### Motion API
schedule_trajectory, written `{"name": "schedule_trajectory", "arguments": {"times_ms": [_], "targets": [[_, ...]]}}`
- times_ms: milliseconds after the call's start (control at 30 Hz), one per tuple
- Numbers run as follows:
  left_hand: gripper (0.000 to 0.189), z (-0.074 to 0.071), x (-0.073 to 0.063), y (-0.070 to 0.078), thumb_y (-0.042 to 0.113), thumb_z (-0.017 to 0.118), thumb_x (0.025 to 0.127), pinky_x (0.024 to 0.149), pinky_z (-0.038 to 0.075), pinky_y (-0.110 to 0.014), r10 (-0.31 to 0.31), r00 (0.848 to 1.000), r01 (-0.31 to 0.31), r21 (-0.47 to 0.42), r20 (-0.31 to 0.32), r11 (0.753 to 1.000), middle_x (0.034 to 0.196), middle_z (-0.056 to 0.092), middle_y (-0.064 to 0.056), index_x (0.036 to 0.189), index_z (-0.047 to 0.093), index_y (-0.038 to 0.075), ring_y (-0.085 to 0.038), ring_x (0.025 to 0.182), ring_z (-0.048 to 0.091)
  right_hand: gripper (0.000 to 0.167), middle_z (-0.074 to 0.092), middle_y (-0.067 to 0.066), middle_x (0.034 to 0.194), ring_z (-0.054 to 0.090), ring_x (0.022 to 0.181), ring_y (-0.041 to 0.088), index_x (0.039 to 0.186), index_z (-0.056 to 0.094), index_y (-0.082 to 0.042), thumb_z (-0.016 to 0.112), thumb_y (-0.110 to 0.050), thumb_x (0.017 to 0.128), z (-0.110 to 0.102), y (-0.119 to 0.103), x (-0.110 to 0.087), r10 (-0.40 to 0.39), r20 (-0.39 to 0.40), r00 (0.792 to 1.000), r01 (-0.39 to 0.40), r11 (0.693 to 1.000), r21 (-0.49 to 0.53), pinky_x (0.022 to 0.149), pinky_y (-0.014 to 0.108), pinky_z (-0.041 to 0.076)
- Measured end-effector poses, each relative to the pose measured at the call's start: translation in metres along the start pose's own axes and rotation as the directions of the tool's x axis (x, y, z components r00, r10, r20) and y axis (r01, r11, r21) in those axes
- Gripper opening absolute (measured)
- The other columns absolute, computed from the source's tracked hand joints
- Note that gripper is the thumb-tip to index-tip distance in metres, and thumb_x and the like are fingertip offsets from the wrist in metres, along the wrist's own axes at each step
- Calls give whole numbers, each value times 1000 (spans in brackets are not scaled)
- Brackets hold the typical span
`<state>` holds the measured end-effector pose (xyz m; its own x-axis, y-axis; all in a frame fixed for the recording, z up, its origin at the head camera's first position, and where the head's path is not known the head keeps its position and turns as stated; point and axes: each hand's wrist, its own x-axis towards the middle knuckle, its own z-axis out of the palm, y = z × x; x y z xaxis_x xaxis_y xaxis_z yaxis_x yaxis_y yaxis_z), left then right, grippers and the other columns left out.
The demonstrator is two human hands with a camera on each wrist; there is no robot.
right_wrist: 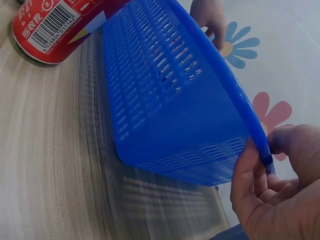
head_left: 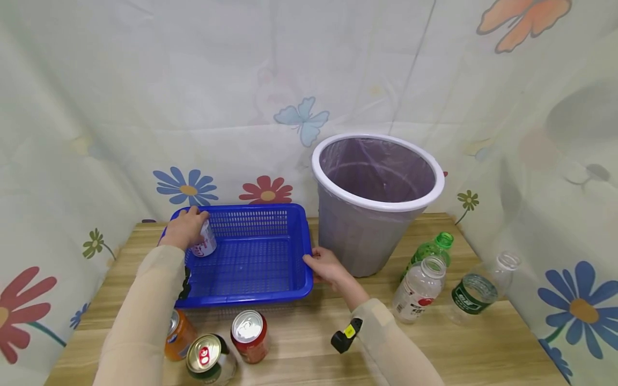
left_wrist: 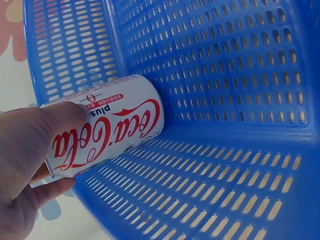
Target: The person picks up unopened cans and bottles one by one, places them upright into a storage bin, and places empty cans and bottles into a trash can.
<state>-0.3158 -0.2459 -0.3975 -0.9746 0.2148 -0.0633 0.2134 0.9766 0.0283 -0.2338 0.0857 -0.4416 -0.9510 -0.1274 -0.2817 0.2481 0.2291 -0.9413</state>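
A white Coca-Cola can (left_wrist: pixel 112 125) with red lettering stands in the back left corner of the blue plastic basket (head_left: pixel 241 299). My left hand (head_left: pixel 186 228) grips this can by its upper end, thumb and fingers on either side. At the basket's right side, my right hand (head_left: pixel 327 264) pinches the rim (right_wrist: pixel 245 107) between thumb and fingers. In front of the basket stand a red can (head_left: pixel 250 343), a dark green and gold can (head_left: pixel 212 362) and an orange can (head_left: pixel 178 338), partly behind the left sleeve.
A grey bin (head_left: pixel 359 236) with a white rim and purple liner stands right of the basket. Farther right are a green bottle (head_left: pixel 427 252), a clear bottle with a white label (head_left: pixel 417 292) and one with a green label (head_left: pixel 475 295). A flowered curtain (head_left: pixel 232 107) hangs behind the wooden table (head_left: pixel 299 348).
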Motion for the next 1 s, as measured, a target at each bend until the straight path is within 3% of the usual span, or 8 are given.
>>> {"name": "schedule_trajectory", "arguments": {"times_ms": [467, 700, 1000], "targets": [[63, -4, -3, 2, 12, 73, 76, 88, 40, -65, -11, 1000, 11, 1, 28, 1000, 129, 39, -30, 131, 44, 1, -50, 116, 38, 23, 61, 9, 86, 56, 62, 11, 101, 52, 3, 53, -16, 87, 1, 0, 0, 9, -16, 1000, -9, 1000, -16, 49, 23, 49], [64, -8, -5, 3, 13, 73, 75, 88, 40, -63, 12, 999, -13, 22, 38, 1000, 130, 40, -30, 131, 45, 1, -50, 116, 39, 22, 59, 7, 82, 56, 60, 11, 101, 52, 3, 52, -15, 88, 1, 0, -1, 9, -16, 1000, -9, 1000, -2, 51, 26, 51], [59, -17, -9, -3, 13, 72, 75, 86, 42, -62, 62, 998, -62, 20, 8, 998, 126, 45, -29, 127, 49, 0, -48, 112, 44, 26, 62, 16, 93, 61, 68, 16, 106, 50, 5, 52, -17, 92, 0, -1, -1, 16, 17, 1000, -16, 1000, 26, 60, 34, 56]]}}
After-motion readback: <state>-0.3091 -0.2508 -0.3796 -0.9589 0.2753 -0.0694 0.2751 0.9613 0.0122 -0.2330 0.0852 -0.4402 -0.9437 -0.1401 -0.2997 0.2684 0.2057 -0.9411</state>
